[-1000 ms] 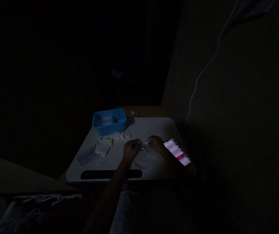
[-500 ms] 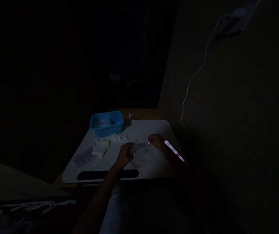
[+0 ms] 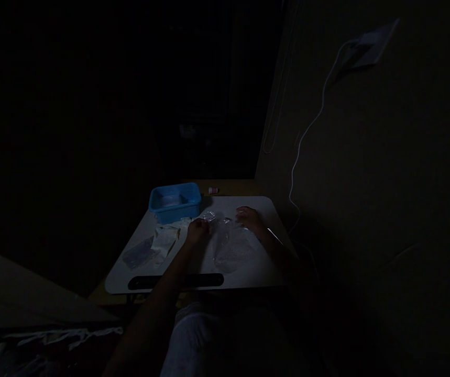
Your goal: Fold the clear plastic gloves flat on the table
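In the dim head view, a clear crinkled plastic bag [image 3: 230,248] lies spread over the white table [image 3: 130,235]. My left hand [image 3: 198,231] is closed on the bag's upper left part. At the bag's upper right is my right hand [image 3: 249,217], its fingers bent near the plastic; whether they grip it is too dark to tell. Left of my left hand sit a crumpled whitish packet [image 3: 165,239] and a flat clear packet [image 3: 138,254]. A blue basket [image 3: 175,212] stands at the table's back left, with something pale inside.
A small red and white cup [image 3: 213,190] lies behind the table. A bright thin object [image 3: 275,235] is partly hidden by my right forearm. A black slot [image 3: 205,280] runs along the front edge. A white cable [image 3: 297,152] hangs down the right wall.
Both hands have moved away from me, toward the back of the table. The plastic is more spread out below them. My right forearm now covers more of the bright object. The view has shifted slightly.
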The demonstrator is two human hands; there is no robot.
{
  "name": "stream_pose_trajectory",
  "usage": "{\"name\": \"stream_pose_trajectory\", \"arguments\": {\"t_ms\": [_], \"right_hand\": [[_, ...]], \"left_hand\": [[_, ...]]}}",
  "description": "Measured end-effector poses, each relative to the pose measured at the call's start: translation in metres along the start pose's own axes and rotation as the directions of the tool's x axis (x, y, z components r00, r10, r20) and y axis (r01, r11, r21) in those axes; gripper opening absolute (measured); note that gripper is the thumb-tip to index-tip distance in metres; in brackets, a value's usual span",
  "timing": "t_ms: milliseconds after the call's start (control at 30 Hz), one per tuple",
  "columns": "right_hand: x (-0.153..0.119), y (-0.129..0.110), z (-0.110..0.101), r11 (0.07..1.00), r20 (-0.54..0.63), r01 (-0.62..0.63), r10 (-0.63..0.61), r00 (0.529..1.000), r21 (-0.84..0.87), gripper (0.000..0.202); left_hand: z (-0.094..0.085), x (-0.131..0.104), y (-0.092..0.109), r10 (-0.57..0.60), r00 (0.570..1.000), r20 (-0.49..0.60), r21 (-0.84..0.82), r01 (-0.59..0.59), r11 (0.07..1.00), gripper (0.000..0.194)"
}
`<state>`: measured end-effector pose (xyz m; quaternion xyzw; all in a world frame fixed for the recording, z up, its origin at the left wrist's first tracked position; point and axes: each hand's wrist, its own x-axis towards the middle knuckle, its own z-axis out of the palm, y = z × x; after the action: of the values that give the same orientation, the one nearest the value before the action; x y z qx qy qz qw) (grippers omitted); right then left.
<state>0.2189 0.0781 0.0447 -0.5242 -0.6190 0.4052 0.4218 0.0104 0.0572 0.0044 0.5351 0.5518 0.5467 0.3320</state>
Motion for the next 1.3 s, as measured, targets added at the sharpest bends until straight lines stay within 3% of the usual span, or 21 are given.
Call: {"name": "stream_pose_trajectory", "arguments": {"t_ms": [133,233,267,333,400,567,733,833,967,1133,1300], "right_hand": [[-0.015,0.007,0.013,0.975,-0.126,0.207,-0.216,0.968,-0.080,0.048],[-0.033,0.017,0.018,0.881,-0.058,0.329,-0.369,0.928,-0.340,0.038],[-0.038,0.020,0.018,0.834,0.010,0.342,-0.375,0.927,-0.433,0.030],[-0.044,0.023,0.019,0.714,0.167,0.385,-0.359,0.918,-0.584,0.024],[-0.047,0.024,0.022,0.615,0.300,0.441,-0.325,0.897,-0.654,0.021],[-0.052,0.028,0.033,0.534,0.417,0.522,-0.314,0.853,-0.665,0.024],[-0.064,0.038,0.039,0.444,0.429,0.530,-0.314,0.847,-0.722,0.026],[-0.068,0.042,0.041,0.435,0.440,0.544,-0.323,0.838,-0.717,0.029],[-0.071,0.042,0.043,0.491,0.347,0.482,-0.344,0.873,-0.726,0.035],[-0.073,0.044,0.044,0.557,0.197,0.349,-0.314,0.929,-0.753,0.038],[-0.070,0.049,0.042,0.637,0.107,0.268,-0.280,0.954,-0.722,0.039]], "left_hand": [[0.002,0.006,0.001,0.015,0.982,-0.187,0.057,-0.004,0.998,0.015],[0.008,-0.013,0.006,0.097,0.959,-0.268,0.120,-0.067,0.991,0.026],[0.011,-0.022,0.009,0.147,0.957,-0.251,0.151,-0.111,0.982,0.026],[0.015,-0.037,0.014,0.351,0.929,-0.115,0.296,-0.306,0.905,0.020],[0.017,-0.045,0.018,0.427,0.901,-0.073,0.340,-0.380,0.860,0.017],[0.014,-0.048,0.020,0.411,0.909,-0.069,0.336,-0.367,0.867,0.023],[0.016,-0.052,0.023,0.382,0.902,0.199,0.367,-0.430,0.825,0.030],[0.022,-0.051,0.021,0.321,0.891,0.320,0.430,-0.439,0.789,0.032],[0.020,-0.047,0.004,0.226,0.914,0.337,0.595,-0.393,0.701,0.032],[0.006,-0.050,-0.019,0.284,0.863,0.417,0.611,-0.498,0.616,0.037],[0.004,-0.053,-0.019,0.296,0.874,0.386,0.664,-0.486,0.568,0.036]]}}
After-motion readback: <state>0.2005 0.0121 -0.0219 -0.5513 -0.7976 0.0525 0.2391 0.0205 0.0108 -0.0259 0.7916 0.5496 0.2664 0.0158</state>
